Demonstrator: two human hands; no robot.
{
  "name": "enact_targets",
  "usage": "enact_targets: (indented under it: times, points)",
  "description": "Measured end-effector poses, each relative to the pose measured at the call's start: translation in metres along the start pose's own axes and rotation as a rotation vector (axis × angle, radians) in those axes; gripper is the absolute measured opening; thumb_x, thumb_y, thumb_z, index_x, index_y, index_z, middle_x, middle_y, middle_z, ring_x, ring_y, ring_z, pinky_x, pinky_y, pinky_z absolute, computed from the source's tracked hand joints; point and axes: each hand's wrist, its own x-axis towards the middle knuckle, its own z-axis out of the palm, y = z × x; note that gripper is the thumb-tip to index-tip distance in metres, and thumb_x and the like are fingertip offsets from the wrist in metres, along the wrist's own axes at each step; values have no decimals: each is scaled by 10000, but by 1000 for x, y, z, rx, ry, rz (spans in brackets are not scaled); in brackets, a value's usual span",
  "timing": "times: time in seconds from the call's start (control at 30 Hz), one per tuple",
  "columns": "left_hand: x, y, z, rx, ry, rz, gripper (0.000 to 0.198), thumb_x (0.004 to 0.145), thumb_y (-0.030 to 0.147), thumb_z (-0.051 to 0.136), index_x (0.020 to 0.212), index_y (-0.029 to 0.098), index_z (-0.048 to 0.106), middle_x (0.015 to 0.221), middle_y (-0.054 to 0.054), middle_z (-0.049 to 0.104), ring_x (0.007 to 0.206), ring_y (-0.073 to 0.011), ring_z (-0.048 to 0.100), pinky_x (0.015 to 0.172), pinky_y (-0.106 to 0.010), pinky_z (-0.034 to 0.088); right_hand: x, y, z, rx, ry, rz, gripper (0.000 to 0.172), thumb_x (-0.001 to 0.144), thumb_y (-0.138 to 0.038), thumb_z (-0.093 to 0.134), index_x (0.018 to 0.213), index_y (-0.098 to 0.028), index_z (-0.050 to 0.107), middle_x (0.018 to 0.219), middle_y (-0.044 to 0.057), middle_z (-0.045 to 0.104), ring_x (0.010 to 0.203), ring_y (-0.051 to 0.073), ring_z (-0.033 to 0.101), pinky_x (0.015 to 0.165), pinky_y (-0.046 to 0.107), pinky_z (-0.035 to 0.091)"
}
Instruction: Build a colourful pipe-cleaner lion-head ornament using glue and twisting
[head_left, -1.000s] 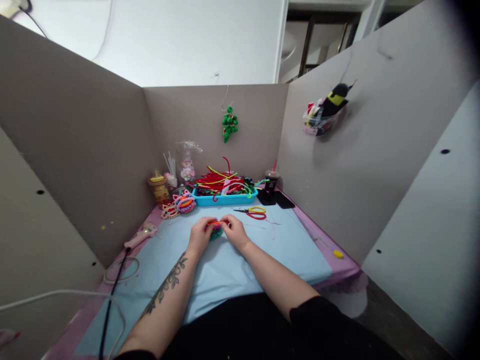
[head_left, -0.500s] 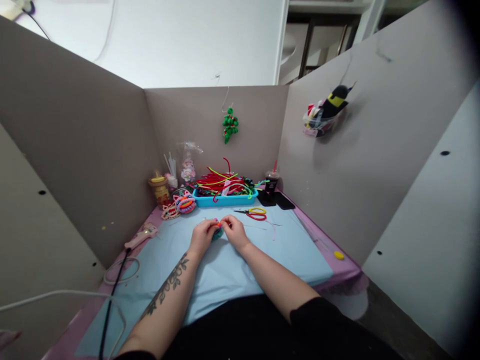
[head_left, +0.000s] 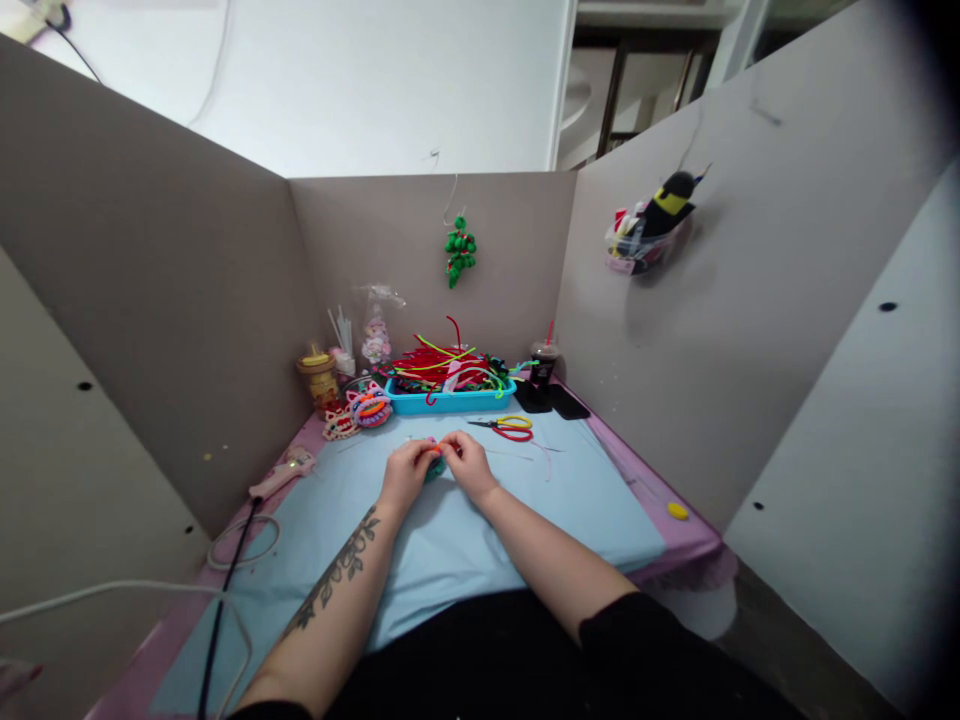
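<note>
Both hands meet over the blue cloth [head_left: 495,540], pinching a small pipe-cleaner piece [head_left: 435,467] in teal, orange and pinkish purple. My left hand [head_left: 406,474] has its thumb and fingers closed on the left side of it. On the other side, my right hand [head_left: 466,464] pinches at its orange part with the fingertips. Much of the piece is hidden behind my fingers. To the right lie scissors [head_left: 513,432] with red and yellow handles, near a thin pink strand [head_left: 548,462].
A blue tray [head_left: 450,402] heaped with red, green and other pipe cleaners stands at the back. Fuzzy pink and purple pieces [head_left: 370,406] sit left of it. Phones [head_left: 568,402] and a drink cup [head_left: 543,362] are back right; a corded pink tool [head_left: 283,474] lies left.
My fingertips have shifted very slightly on the pipe-cleaner piece, and its orange part shows a little differently. Both arms and everything else look the same.
</note>
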Motion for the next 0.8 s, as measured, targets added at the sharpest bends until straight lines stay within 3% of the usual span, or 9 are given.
enact_targets:
  times: [0.23, 0.6, 0.8]
  points:
    - [1, -1, -1, -10, -5, -2, 142, 840, 269, 558, 881, 200, 674, 855, -52, 703, 783, -178, 639, 723, -306, 499, 1, 0, -1, -23, -16, -26, 92, 775, -227, 515, 748, -191, 596, 747, 25, 601, 720, 163, 547, 671, 279, 445]
    - [1, -3, -1, 22, -34, 29, 127, 845, 240, 545, 867, 190, 659, 807, -39, 677, 749, -160, 610, 709, -286, 480, 3, 5, -5, -130, -96, -186, 109, 797, -182, 507, 773, -189, 613, 761, 36, 608, 765, 172, 546, 735, 296, 434]
    - [3, 0, -4, -30, 7, 96, 128, 848, 227, 538, 889, 206, 657, 883, -51, 672, 848, -176, 612, 788, -321, 488, 2, 3, -5, -16, -69, -107, 157, 803, -225, 522, 898, -182, 640, 875, 59, 645, 766, 164, 573, 649, 267, 444]
